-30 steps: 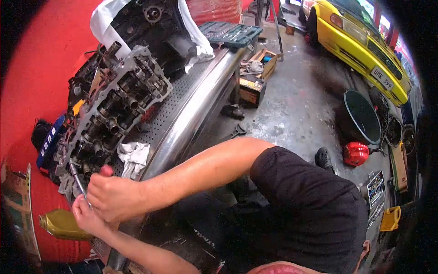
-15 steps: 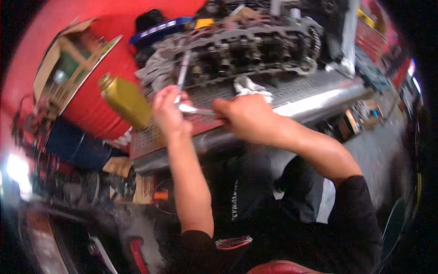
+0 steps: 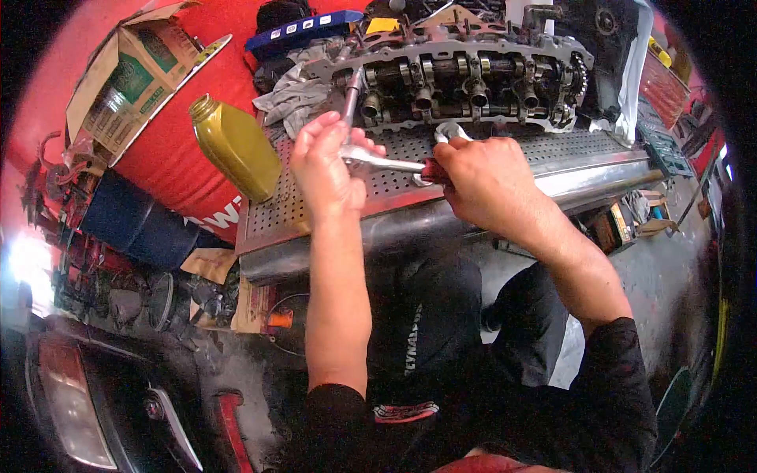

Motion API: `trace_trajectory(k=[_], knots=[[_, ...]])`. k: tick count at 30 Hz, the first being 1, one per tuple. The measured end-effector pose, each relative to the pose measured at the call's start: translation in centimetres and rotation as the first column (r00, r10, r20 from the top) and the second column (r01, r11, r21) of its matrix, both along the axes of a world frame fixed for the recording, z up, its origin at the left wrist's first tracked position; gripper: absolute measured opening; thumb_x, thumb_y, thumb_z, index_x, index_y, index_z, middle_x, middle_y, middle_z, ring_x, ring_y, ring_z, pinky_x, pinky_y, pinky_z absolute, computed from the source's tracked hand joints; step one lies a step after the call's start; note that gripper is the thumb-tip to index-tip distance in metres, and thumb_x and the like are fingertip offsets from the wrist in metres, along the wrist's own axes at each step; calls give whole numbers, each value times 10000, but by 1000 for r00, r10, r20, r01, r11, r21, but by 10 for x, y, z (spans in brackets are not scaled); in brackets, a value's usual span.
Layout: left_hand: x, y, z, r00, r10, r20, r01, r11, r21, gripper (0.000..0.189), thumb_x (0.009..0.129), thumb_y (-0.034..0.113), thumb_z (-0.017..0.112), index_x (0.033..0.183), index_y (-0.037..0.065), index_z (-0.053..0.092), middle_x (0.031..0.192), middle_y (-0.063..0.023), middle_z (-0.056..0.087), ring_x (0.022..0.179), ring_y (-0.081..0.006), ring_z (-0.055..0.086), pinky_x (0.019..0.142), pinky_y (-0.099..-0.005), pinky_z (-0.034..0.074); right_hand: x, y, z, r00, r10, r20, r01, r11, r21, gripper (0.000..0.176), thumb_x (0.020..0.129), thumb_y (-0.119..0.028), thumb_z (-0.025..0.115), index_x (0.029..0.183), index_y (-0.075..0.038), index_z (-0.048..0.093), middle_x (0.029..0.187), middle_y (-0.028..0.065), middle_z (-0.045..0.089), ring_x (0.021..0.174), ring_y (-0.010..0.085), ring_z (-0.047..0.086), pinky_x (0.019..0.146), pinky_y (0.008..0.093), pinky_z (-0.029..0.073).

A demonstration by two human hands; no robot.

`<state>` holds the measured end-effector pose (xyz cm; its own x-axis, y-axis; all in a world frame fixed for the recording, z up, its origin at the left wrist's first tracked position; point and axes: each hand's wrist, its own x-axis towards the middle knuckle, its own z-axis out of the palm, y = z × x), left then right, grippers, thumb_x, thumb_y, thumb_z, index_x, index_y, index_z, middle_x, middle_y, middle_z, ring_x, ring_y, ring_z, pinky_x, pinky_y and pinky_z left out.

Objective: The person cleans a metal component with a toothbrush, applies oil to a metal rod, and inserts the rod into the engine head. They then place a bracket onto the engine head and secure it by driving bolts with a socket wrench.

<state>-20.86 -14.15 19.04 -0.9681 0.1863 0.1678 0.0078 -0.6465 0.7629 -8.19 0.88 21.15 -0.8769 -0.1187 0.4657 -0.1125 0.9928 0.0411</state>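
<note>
My right hand [image 3: 489, 173] is wrapped round the red handle of a ratchet wrench [image 3: 394, 163]. At the wrench's head is my left hand [image 3: 330, 169], its palm behind the joint and its fingers loosely curled and apart. From that head a long extension [image 3: 352, 98] runs up to the left end of an engine cylinder head [image 3: 473, 98]. The cylinder head lies on a perforated metal bench [image 3: 303, 185], its camshaft parts showing. Near my right hand a white cloth [image 3: 451, 132] lies on the bench.
A gold oil bottle [image 3: 236, 150] stands at the bench's left end. Behind it are a red drum [image 3: 177, 158] and an open cardboard box [image 3: 130, 79]. A grey rag [image 3: 292, 98] and a blue tray [image 3: 303, 30] lie left of the cylinder head. A dark green case [image 3: 670, 158] is at right.
The view has shifted, so the bench and cylinder head sit further right. My right hand and the wrench handle have swung away from my left hand, whose fingers look more spread.
</note>
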Motion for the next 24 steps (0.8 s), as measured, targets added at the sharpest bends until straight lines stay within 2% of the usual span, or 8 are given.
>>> trace_trajectory(k=[5, 11, 14, 17, 19, 20, 23, 24], knots=[[4, 5, 1, 997, -5, 76, -1, 997, 82, 191, 830, 23, 573, 1020, 32, 558, 777, -121, 590, 619, -215, 600, 554, -415, 560, -13, -4, -5, 996, 12, -93, -19, 997, -75, 132, 722, -134, 640, 827, -71, 590, 756, 124, 660, 714, 313, 674, 629, 437, 536], [2, 9, 5, 946, 116, -304, -227, 905, -360, 245, 809, -15, 579, 1051, -30, 540, 728, -129, 585, 500, -216, 587, 467, -362, 516, -31, -6, -57, 990, 114, 88, -46, 832, -552, 247, 827, -249, 679, 794, -40, 552, 668, 154, 618, 674, 365, 632, 594, 449, 466], [1, 9, 4, 951, 109, -291, -213, 909, -358, 245, 809, -4, 597, 1049, -36, 553, 733, -132, 595, 536, -183, 592, 478, -319, 503, -29, -4, -53, 992, 127, 17, -103, 873, -477, 220, 818, -223, 673, 786, -41, 553, 674, 154, 618, 669, 366, 633, 603, 453, 478], [-6, 7, -7, 997, 4, -81, -2, 1000, 25, 213, 837, 75, 595, 1029, -16, 581, 744, -97, 602, 612, -173, 590, 559, -340, 523, -20, -1, 4, 974, 72, -214, -38, 986, 160, 117, 710, -157, 650, 804, -115, 595, 692, 62, 615, 732, 240, 650, 681, 391, 500], [-2, 12, -18, 972, -234, 32, 204, 900, 386, 310, 863, 169, 576, 1137, 22, 571, 988, -109, 616, 906, -229, 608, 825, -404, 511, -21, -20, 51, 828, 285, -482, -77, 911, 406, 117, 658, -233, 641, 740, -150, 640, 802, -13, 613, 959, 172, 559, 938, 359, 406], [4, 20, -21, 938, -343, -50, 315, 784, 535, 370, 892, 216, 557, 1220, 45, 544, 1123, -114, 601, 1050, -239, 586, 923, -417, 484, -20, -39, 73, 899, 274, -342, 10, 767, 641, 118, 669, -257, 623, 727, -172, 679, 816, -24, 615, 1014, 157, 518, 1001, 358, 370], [22, 23, -28, 916, -7, -401, -69, 982, -176, 502, 958, 369, 450, 1380, 105, 392, 1369, -110, 451, 1238, -235, 459, 1026, -393, 406, -34, -82, 52, 676, -59, -735, 619, 586, 523, 436, 783, -296, 561, 1181, -120, 554, 1211, 67, 525, 1222, 219, 435, 1113, 400, 300], [25, 20, -34, 785, 39, -618, -324, 876, -357, 521, 972, 397, 426, 1406, 114, 367, 1434, -106, 400, 1262, -241, 439, 1036, -385, 395, -38, -79, 54, 721, -23, -693, 543, 641, 543, 335, 756, -303, 578, 1044, -133, 594, 1070, 50, 559, 1081, 223, 480, 991, 391, 336]])
